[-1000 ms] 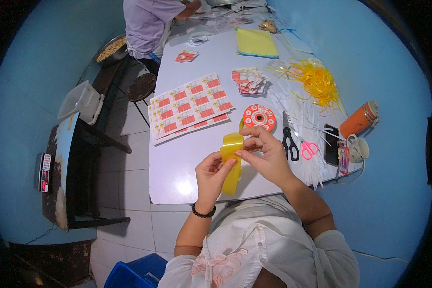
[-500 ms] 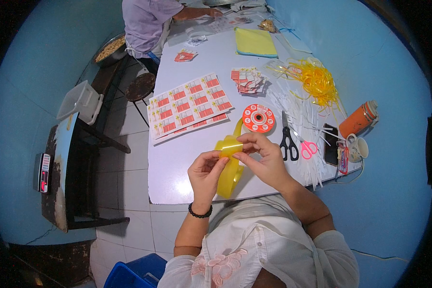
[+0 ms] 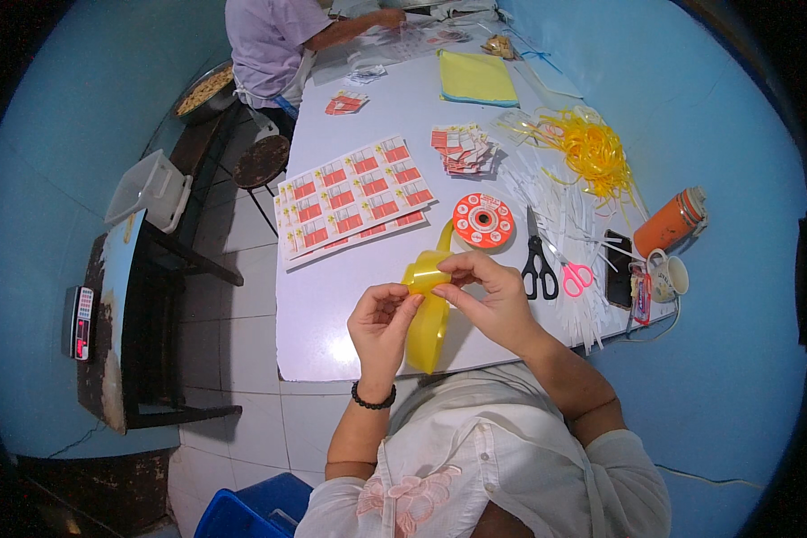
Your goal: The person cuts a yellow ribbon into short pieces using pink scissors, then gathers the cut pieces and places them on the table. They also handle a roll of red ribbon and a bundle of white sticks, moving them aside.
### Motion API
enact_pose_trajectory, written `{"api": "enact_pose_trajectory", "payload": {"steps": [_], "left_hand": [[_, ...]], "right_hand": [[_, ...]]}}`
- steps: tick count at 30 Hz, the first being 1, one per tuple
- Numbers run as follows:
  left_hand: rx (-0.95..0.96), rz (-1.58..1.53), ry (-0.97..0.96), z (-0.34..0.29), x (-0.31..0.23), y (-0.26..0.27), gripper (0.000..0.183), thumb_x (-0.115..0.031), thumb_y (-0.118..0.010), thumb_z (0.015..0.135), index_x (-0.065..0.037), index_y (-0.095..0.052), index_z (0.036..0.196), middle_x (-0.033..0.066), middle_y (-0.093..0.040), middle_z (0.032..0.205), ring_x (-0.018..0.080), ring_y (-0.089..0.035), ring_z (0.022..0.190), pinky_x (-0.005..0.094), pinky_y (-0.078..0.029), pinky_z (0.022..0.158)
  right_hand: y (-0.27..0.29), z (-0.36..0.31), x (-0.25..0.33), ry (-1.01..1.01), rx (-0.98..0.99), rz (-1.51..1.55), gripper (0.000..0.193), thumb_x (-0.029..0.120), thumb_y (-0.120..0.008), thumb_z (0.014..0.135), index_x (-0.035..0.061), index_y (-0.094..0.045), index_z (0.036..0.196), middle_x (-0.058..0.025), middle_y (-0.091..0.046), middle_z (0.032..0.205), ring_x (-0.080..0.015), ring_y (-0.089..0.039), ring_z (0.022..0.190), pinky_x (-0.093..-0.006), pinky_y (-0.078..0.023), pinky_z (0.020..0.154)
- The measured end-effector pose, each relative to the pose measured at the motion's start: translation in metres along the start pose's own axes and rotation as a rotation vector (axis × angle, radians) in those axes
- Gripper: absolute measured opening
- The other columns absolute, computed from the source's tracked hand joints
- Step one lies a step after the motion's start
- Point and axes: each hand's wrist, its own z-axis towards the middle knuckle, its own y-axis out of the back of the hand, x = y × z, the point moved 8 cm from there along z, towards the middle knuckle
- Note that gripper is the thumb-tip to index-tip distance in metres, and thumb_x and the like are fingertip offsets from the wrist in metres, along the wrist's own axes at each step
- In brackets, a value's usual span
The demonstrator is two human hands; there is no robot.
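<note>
A wide yellow ribbon (image 3: 428, 327) is bunched into loops between my two hands, above the table's near edge. My left hand (image 3: 384, 321) pinches its left side between thumb and fingers. On the other side my right hand (image 3: 486, 294) grips the upper loop, thumb and index finger pressed together. One strip of the ribbon runs up to an orange-red spool (image 3: 482, 221) lying flat just beyond my hands. To the right of the spool lie black-handled scissors (image 3: 538, 269) and pink-handled scissors (image 3: 576, 276).
Sheets of red-and-white labels (image 3: 354, 199) lie left; a stack of cut labels (image 3: 464, 150) sits farther back. White paper strips (image 3: 572, 215), tangled yellow ribbon (image 3: 592, 148), a phone (image 3: 618, 273), a mug (image 3: 668, 276) and an orange jar (image 3: 669, 222) fill the right. A co-worker (image 3: 273, 49) works far left.
The ribbon loops have shifted slightly between my fingers, and the lower loop hangs a little differently. My hands have barely moved. The co-worker's arm has moved slightly.
</note>
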Motion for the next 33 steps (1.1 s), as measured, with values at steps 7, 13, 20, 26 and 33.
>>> {"api": "enact_pose_trajectory", "payload": {"steps": [7, 13, 20, 26, 33], "left_hand": [[-0.051, 0.020, 0.018, -0.004, -0.004, 0.002, 0.011, 0.004, -0.069, 0.085, 0.003, -0.068, 0.096, 0.0059, -0.069, 0.087, 0.0093, -0.063, 0.077, 0.0210, -0.051, 0.071], [-0.010, 0.139, -0.042, -0.006, -0.005, 0.004, 0.017, 0.006, -0.066, 0.087, 0.005, -0.068, 0.103, 0.0100, -0.070, 0.095, 0.0128, -0.066, 0.085, 0.0234, -0.054, 0.079], [-0.014, 0.083, -0.114, -0.009, -0.002, 0.004, 0.017, 0.009, -0.065, 0.085, 0.005, -0.067, 0.102, 0.0121, -0.068, 0.103, 0.0144, -0.065, 0.094, 0.0250, -0.054, 0.082], [-0.013, 0.532, -0.518, -0.017, -0.030, -0.006, 0.022, 0.005, -0.074, 0.076, -0.001, -0.065, 0.095, 0.0124, -0.067, 0.099, 0.0242, -0.064, 0.094, 0.0335, -0.050, 0.084], [0.389, -0.737, 0.574, -0.039, 0.031, -0.046, 0.057, -0.040, -0.047, 0.100, 0.001, -0.041, 0.138, 0.0100, -0.061, 0.117, 0.0177, -0.057, 0.103, 0.0341, -0.048, 0.086]], "right_hand": [[-0.002, 0.000, 0.003, 0.025, 0.043, -0.064, 0.027, 0.004, -0.073, 0.082, 0.0002, -0.064, 0.107, -0.0113, -0.070, 0.096, -0.0190, -0.069, 0.082, -0.0293, -0.055, 0.074], [-0.004, 0.001, 0.008, 0.082, 0.043, -0.119, 0.025, 0.001, -0.073, 0.080, -0.0006, -0.066, 0.105, -0.0109, -0.069, 0.091, -0.0179, -0.069, 0.078, -0.0276, -0.053, 0.071], [-0.006, 0.003, 0.020, 0.178, 0.078, -0.289, 0.021, 0.002, -0.072, 0.078, 0.0048, -0.069, 0.098, -0.0089, -0.064, 0.091, -0.0229, -0.063, 0.082, -0.0329, -0.051, 0.071], [0.001, 0.000, 0.036, 0.357, -0.034, -0.561, 0.026, 0.008, -0.073, 0.070, 0.0100, -0.069, 0.096, -0.0049, -0.058, 0.099, -0.0251, -0.059, 0.093, -0.0386, -0.048, 0.077], [-0.012, -0.031, 0.051, 0.651, 0.050, -0.742, 0.029, 0.018, -0.069, 0.069, 0.0126, -0.068, 0.098, -0.0058, -0.058, 0.102, -0.0246, -0.059, 0.098, -0.0391, -0.047, 0.083]]}}
